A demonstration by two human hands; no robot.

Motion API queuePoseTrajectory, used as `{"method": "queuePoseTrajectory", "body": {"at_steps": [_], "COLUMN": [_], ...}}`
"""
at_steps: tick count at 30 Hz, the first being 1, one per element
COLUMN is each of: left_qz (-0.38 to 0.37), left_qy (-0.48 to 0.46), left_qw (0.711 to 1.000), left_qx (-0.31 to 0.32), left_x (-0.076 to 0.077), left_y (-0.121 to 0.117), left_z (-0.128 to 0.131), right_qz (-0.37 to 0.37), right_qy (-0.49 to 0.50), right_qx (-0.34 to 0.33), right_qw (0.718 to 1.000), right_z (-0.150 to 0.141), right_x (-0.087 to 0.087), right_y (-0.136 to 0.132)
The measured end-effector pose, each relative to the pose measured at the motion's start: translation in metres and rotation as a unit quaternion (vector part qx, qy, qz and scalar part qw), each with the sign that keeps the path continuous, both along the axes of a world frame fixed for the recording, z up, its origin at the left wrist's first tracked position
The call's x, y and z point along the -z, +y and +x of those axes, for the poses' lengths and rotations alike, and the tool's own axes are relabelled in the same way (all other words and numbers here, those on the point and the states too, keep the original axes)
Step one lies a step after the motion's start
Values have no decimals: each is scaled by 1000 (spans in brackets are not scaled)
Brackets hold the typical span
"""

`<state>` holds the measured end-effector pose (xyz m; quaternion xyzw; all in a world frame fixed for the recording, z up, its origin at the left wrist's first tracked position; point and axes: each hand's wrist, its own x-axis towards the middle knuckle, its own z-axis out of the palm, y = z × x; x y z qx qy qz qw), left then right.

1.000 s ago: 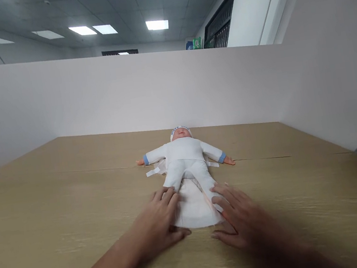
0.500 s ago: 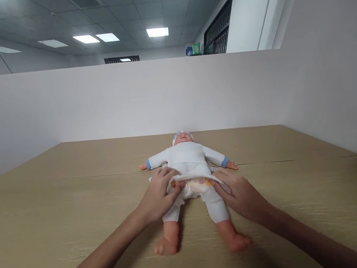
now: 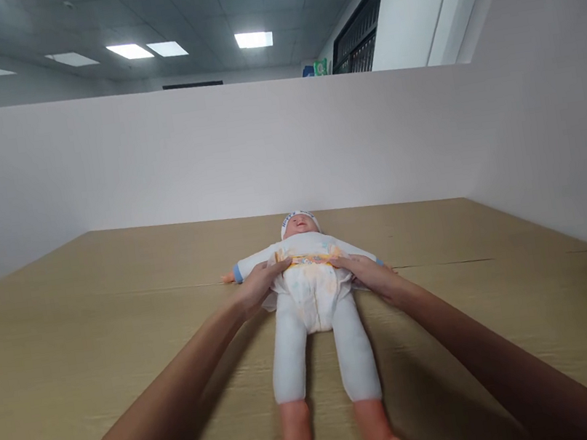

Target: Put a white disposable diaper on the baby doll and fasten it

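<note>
A baby doll [image 3: 305, 244] in white clothes and a white cap lies on its back on the wooden table [image 3: 96, 338], feet toward me. A white diaper [image 3: 312, 287] with a yellow printed band is folded up over its belly. My left hand [image 3: 257, 284] presses the diaper's upper left corner at the doll's waist. My right hand [image 3: 365, 274] does the same at the upper right corner. Both hands lie with fingers fairly flat and close together on the diaper's top edge. The doll's bare feet reach the bottom edge of the view.
White partition walls [image 3: 153, 167] close the table at the back and on the right. A seam [image 3: 470, 261] crosses the tabletop behind the doll's arms. Office ceiling lights show above the partition.
The diaper's front flap went from lying flat between the legs to folded up over the belly. Both hands moved away from me with it, up to the doll's waist.
</note>
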<state>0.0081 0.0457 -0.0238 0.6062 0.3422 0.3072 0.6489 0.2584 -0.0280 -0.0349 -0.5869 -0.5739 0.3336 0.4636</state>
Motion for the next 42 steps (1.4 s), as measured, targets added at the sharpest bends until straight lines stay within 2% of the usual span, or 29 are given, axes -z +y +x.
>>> {"method": "queuePoseTrajectory", "body": {"at_steps": [4,6,10,12,14,16,20,23,26,28,33,39,42], "left_qz": [-41,-24,86,170,272,372,516,565,577,573,550,543,536], "left_qy": [-19,-14,81,131,170,193,198,247,316,336,335,317,312], "left_qw": [998,999,990,970,939,901,834,785,751,745,765,777,784], "left_qx": [50,38,-73,-113,-128,-111,4,62,63,55,34,31,28], "left_x": [-1,-1,-3,-10,-22,-35,-50,-45,-37,-34,-31,-25,-23], "left_y": [-35,-45,-44,-44,-49,-61,-84,-89,-88,-87,-87,-84,-84], "left_z": [-21,-30,-47,-52,-50,-38,8,42,59,62,58,57,58], "right_qz": [-69,-84,-34,-6,12,25,46,41,22,1,-11,-61,-53], "right_qy": [19,12,-57,-136,-223,-279,-320,-313,-263,-222,-161,10,0], "right_qx": [-55,-78,-40,12,55,85,136,154,162,148,76,-8,-19], "right_qw": [996,993,997,991,973,956,936,936,951,964,984,998,998], "right_z": [6,11,25,33,41,46,50,50,50,51,53,46,29], "right_x": [4,4,8,15,24,37,63,74,77,77,66,24,2], "right_y": [-38,-52,-74,-87,-101,-112,-118,-113,-108,-106,-106,-101,-86]}}
